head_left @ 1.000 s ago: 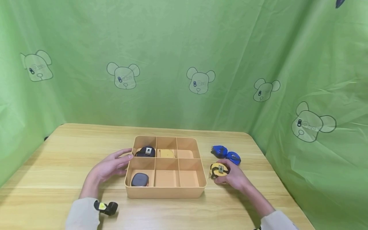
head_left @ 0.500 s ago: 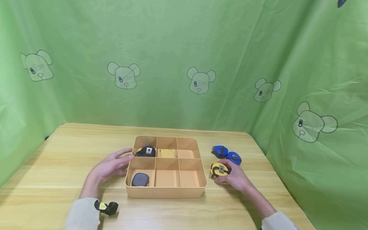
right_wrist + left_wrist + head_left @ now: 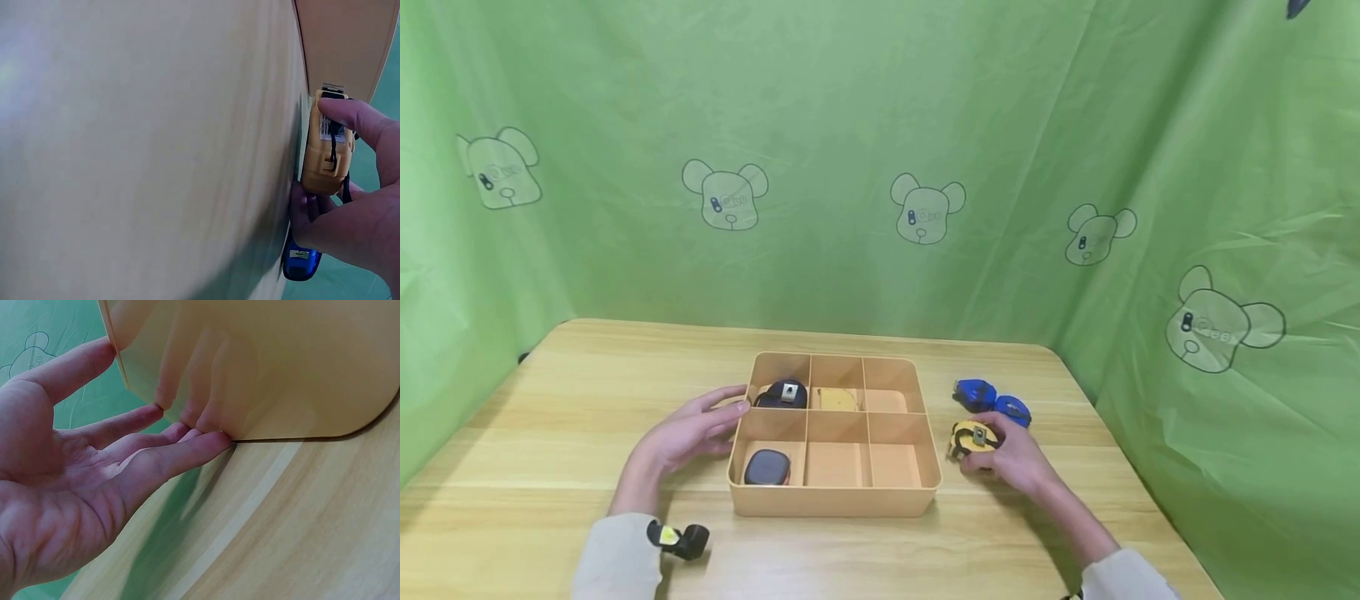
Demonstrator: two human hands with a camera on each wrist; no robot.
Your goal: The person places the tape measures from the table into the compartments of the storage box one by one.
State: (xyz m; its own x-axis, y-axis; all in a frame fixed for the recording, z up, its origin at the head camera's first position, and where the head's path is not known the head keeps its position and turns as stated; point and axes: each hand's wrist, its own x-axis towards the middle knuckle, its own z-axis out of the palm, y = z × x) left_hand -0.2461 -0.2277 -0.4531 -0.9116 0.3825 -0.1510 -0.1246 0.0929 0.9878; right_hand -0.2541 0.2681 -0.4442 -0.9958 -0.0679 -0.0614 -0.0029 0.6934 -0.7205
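In my right hand (image 3: pixel 1018 458) is a yellow tape measure (image 3: pixel 967 439) with a black strap and a metal clip, gripped between thumb and fingers to the right of the box. The right wrist view shows the thumb across the tape measure's (image 3: pixel 325 159) labelled side near its metal tab. My left hand (image 3: pixel 696 429) rests its fingertips against the left wall of an orange box (image 3: pixel 835 502) with several compartments. Those fingers are mostly straight, and the left wrist view has the fingertips along the wall's (image 3: pixel 281 375) lower edge.
A black tape measure (image 3: pixel 782 394) lies in the box's back left compartment, a yellow one (image 3: pixel 837 400) in the back middle, a dark grey one (image 3: pixel 767 467) in the front left. Two blue tape measures, one left (image 3: pixel 975 395) and one right (image 3: pixel 1015 409), lie behind my right hand.
The yellow tape measure has tilted and moved slightly up in the head view, with the right hand around it. The left hand has stayed against the box.
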